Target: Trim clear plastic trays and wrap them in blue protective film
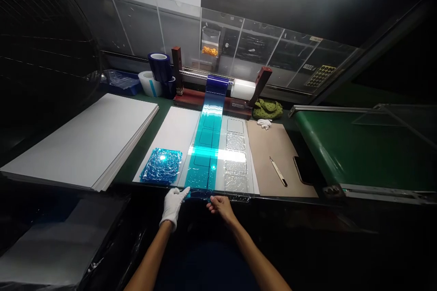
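A strip of blue-green protective film point(205, 138) runs from a roll of blue film point(217, 82) on a wooden stand point(211, 102) down to the table's front edge. My left hand point(173, 204), in a white glove, pinches the film's left corner there, its index finger stretched along it. At the right corner my bare right hand point(220, 207) grips the film between thumb and fingers. Rectangular outlines show through the film. Several clear rounded pieces point(235, 161) lie in a column to its right. Left of the film sits a stack of shiny blue film-covered squares point(162, 166).
A thick stack of white sheets point(85, 138) stands left. To the right are brown board point(273, 154), a utility knife point(278, 172), a phone point(307, 170) and a green conveyor belt point(362, 145). Film rolls point(159, 68) and a green cloth item point(268, 109) stand behind.
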Tool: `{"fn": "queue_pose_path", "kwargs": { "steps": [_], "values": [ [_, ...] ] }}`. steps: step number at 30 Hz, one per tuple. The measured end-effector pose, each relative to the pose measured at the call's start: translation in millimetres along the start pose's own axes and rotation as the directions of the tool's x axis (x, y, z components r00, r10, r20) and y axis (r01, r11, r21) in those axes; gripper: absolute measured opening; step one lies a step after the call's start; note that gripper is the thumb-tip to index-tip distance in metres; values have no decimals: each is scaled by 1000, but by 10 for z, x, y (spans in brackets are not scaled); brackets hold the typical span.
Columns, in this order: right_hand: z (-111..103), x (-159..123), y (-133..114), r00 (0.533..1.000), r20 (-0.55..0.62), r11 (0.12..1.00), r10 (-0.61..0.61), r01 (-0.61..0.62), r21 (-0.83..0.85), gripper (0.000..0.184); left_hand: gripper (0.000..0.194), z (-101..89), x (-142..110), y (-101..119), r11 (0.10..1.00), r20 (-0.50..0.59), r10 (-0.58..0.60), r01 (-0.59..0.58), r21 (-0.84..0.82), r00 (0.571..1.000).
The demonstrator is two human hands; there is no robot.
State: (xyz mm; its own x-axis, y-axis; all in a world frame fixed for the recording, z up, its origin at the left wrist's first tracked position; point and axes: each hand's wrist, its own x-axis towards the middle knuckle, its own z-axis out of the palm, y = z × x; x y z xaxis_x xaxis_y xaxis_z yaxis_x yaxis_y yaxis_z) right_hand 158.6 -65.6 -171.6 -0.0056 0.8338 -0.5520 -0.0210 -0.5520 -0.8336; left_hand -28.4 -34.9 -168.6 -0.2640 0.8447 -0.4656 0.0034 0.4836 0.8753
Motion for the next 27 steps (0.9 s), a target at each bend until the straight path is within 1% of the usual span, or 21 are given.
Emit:
{"fn": "queue_pose_path", "kwargs": {
  "steps": [4,7,9,11,13,14,15,17,19,20,21,22,23,25,27],
  "values": [
    [47,109,25,1000,-3,1000,13,-13,-23,61,39,77,115,-88,997,-28,-56,54,-48,998],
    [12,-4,9,1000,24,996,16,-14,-84,58,36,55,77,-57,991,-1,-108,107,-81,994],
    [-113,-145,-26,1000,21,990,6,-3,-142,55,38,-12,-28,-18,983,37,-153,156,-95,988],
    [-369,-259,-111,1000,-24,978,-17,12,-208,50,43,-105,-166,9,976,69,-196,202,-87,978],
    [-774,-286,-263,989,-137,958,-58,17,-287,43,47,-189,-296,16,971,76,-227,231,-55,971],
    [-1022,-260,-362,972,-218,943,-85,8,-333,40,48,-213,-350,14,970,74,-239,242,-31,968],
    [-1289,-209,-468,943,-312,924,-116,-13,-383,36,50,-219,-396,12,970,75,-242,242,8,967],
    [-1824,-50,-678,852,-493,871,-178,-98,-482,29,53,-168,-469,22,973,90,-214,204,110,973],
    [-2270,153,-843,758,-612,806,-225,-208,-555,27,54,-33,-527,68,967,145,-159,124,223,977],
    [-2438,258,-898,726,-643,771,-244,-257,-582,29,54,59,-551,108,957,183,-133,79,278,974],
    [-2568,358,-935,705,-661,737,-258,-299,-606,30,52,163,-570,158,942,217,-114,37,332,969],
    [-2662,448,-956,697,-666,704,-267,-331,-629,30,49,275,-583,215,915,250,-98,-11,403,963],
    [-2726,526,-965,698,-662,672,-274,-353,-651,29,46,390,-588,275,865,279,-77,-75,496,957],
    [-2793,634,-962,717,-637,614,-285,-373,-695,24,40,617,-575,381,698,323,-32,-210,685,946],
    [-2804,674,-957,752,-586,568,-300,-353,-744,24,38,824,-534,446,523,354,1,-302,797,935]
  ]
}}
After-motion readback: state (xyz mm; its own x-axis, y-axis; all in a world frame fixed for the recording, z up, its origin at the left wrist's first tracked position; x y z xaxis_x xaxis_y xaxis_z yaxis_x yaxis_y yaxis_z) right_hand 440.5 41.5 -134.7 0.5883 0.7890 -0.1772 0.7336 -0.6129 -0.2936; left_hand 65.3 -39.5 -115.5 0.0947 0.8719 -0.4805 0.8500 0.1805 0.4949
